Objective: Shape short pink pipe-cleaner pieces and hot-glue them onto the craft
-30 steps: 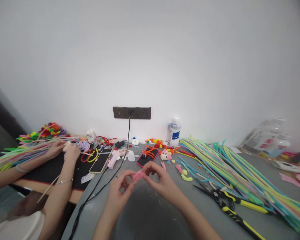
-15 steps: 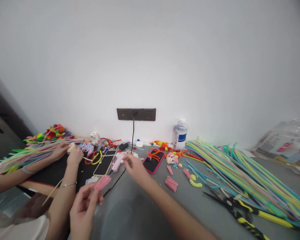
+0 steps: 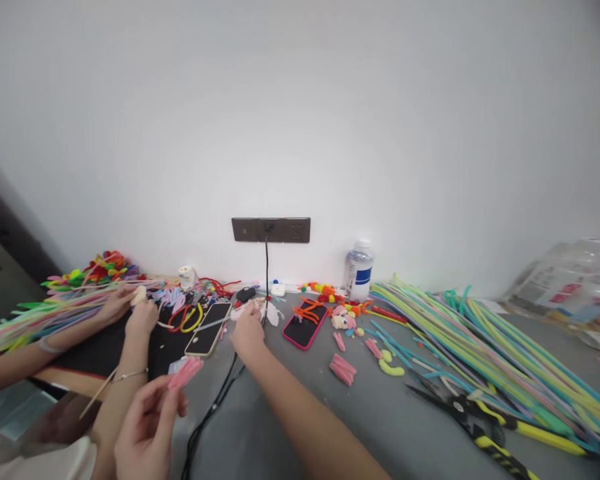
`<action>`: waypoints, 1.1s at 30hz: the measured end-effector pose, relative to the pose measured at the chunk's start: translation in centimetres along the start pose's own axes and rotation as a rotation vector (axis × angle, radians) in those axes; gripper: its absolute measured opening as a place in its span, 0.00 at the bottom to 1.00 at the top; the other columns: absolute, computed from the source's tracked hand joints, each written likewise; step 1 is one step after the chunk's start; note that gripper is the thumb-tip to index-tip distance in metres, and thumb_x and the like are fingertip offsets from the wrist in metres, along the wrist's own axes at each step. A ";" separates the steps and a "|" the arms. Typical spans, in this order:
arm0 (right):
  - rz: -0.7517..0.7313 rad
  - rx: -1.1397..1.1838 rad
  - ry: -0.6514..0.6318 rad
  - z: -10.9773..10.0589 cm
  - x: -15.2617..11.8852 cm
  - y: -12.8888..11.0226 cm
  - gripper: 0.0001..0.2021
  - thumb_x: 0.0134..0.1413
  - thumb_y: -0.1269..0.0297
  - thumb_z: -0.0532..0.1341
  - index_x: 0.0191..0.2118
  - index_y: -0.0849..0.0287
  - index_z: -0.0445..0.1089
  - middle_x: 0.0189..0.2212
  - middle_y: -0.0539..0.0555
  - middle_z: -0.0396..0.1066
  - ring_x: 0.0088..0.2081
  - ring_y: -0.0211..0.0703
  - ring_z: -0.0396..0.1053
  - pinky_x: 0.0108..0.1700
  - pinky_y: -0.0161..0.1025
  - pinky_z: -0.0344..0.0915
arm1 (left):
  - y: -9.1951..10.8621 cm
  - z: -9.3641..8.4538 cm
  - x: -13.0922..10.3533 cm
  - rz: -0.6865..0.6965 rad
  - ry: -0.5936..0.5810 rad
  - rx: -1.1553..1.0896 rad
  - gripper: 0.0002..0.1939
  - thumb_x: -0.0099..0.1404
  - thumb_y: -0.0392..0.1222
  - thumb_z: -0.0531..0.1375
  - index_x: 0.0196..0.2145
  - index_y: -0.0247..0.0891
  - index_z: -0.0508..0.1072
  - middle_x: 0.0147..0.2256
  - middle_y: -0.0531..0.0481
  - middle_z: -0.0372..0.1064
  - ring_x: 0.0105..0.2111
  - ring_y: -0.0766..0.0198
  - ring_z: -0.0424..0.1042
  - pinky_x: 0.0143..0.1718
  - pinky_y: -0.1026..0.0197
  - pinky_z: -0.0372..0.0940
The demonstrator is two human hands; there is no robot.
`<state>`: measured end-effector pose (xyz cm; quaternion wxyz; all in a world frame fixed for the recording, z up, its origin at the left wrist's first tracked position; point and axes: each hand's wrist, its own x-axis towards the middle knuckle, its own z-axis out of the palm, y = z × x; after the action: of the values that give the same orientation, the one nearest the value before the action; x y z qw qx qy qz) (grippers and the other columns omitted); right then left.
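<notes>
My left hand (image 3: 147, 423), low on the left, pinches a small bundle of folded pink pipe cleaners (image 3: 186, 371) between thumb and fingertips. My right hand (image 3: 249, 330) reaches out over the table and is closed around the pink glue gun (image 3: 243, 309), most of which it hides. The gun's black cord (image 3: 215, 402) trails toward me along the table. More pink pipe-cleaner pieces (image 3: 343, 370) lie to the right, near a small pink-haired pipe-cleaner head (image 3: 343, 320) and a yellow-green curled piece (image 3: 391, 367).
Two phones (image 3: 305, 327) (image 3: 209, 330) flank my right hand. Long pipe cleaners (image 3: 480, 347) and black-and-yellow pliers (image 3: 473, 413) lie on the right. A bottle (image 3: 360, 270) stands by the wall below-right of the socket strip (image 3: 271, 230). At left, another person's hands (image 3: 143, 319) hold a cream piece.
My right hand has moved left and down onto the glue gun and closed on it. The cord has shifted toward me. My left hand moved slightly left and down with the pink bundle.
</notes>
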<state>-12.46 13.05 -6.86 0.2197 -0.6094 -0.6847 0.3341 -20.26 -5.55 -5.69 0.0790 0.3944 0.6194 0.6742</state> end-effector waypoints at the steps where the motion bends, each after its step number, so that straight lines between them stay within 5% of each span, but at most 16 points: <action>1: -0.005 0.017 0.014 -0.1 -0.2 0.2 0.40 0.47 0.75 0.65 0.65 0.71 0.49 0.56 0.81 0.62 0.50 0.64 0.74 0.47 0.53 0.70 | -0.4 0.0 -0.1 -0.027 0.008 -0.007 0.23 0.54 0.59 0.68 0.37 0.37 0.75 0.22 0.54 0.73 0.22 0.65 0.71 0.26 0.66 0.68; 5: -0.098 0.142 0.022 -1.1 -1.4 0.8 0.38 0.43 0.79 0.63 0.62 0.69 0.52 0.57 0.79 0.60 0.50 0.65 0.74 0.49 0.56 0.68 | -1.7 0.0 -0.4 -0.097 0.043 -0.035 0.24 0.53 0.59 0.69 0.38 0.38 0.75 0.23 0.54 0.73 0.24 0.65 0.71 0.28 0.67 0.68; 9: -0.232 0.363 -0.029 -2.5 -1.6 1.1 0.28 0.39 0.78 0.64 0.50 0.61 0.59 0.48 0.63 0.66 0.47 0.56 0.73 0.50 0.50 0.69 | -2.6 -0.8 -0.8 -0.062 0.030 -0.081 0.21 0.56 0.57 0.69 0.38 0.38 0.75 0.24 0.54 0.73 0.25 0.65 0.71 0.30 0.66 0.68; 13: -0.271 0.659 -0.059 -4.0 -1.0 0.7 0.20 0.44 0.74 0.61 0.45 0.56 0.58 0.40 0.52 0.66 0.36 0.45 0.73 0.38 0.43 0.72 | -2.4 -1.2 -1.1 -0.053 -0.002 -0.063 0.21 0.55 0.57 0.68 0.36 0.38 0.76 0.24 0.53 0.72 0.24 0.63 0.71 0.27 0.64 0.68; 18: -0.244 1.057 -0.058 -8.0 -1.5 1.2 0.14 0.55 0.68 0.54 0.47 0.56 0.56 0.35 0.53 0.68 0.31 0.40 0.71 0.36 0.39 0.72 | -1.7 -0.1 -1.0 -0.048 -0.052 -0.098 0.20 0.53 0.56 0.70 0.35 0.38 0.76 0.24 0.53 0.73 0.23 0.64 0.72 0.27 0.65 0.69; 25: -0.274 1.339 -0.178 -15.8 -7.0 8.8 0.08 0.54 0.56 0.55 0.32 0.55 0.62 0.27 0.49 0.60 0.21 0.36 0.50 0.24 0.36 0.59 | 0.1 6.2 -0.9 -0.037 -0.236 -0.297 0.15 0.58 0.51 0.69 0.36 0.37 0.76 0.25 0.53 0.71 0.23 0.67 0.70 0.26 0.66 0.67; 29: -0.240 1.415 -0.367 -17.4 -9.9 13.8 0.20 0.57 0.45 0.60 0.25 0.54 0.58 0.19 0.43 0.48 0.19 0.35 0.41 0.23 0.35 0.54 | 0.7 11.4 -1.2 -0.152 -0.384 -0.483 0.18 0.57 0.56 0.68 0.36 0.39 0.74 0.21 0.59 0.62 0.21 0.67 0.68 0.24 0.67 0.65; 33: -0.243 1.346 -0.320 -18.9 -11.1 16.8 0.23 0.53 0.46 0.66 0.23 0.55 0.58 0.19 0.42 0.48 0.19 0.33 0.44 0.25 0.36 0.53 | 0.2 16.4 -1.5 -0.137 -0.567 -0.496 0.21 0.57 0.59 0.66 0.35 0.38 0.72 0.23 0.57 0.64 0.19 0.69 0.66 0.21 0.67 0.64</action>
<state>14.20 6.35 -5.01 0.4815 -0.2036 -0.4163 0.7439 -8.88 6.19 -7.43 0.3854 0.4918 0.4157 0.6609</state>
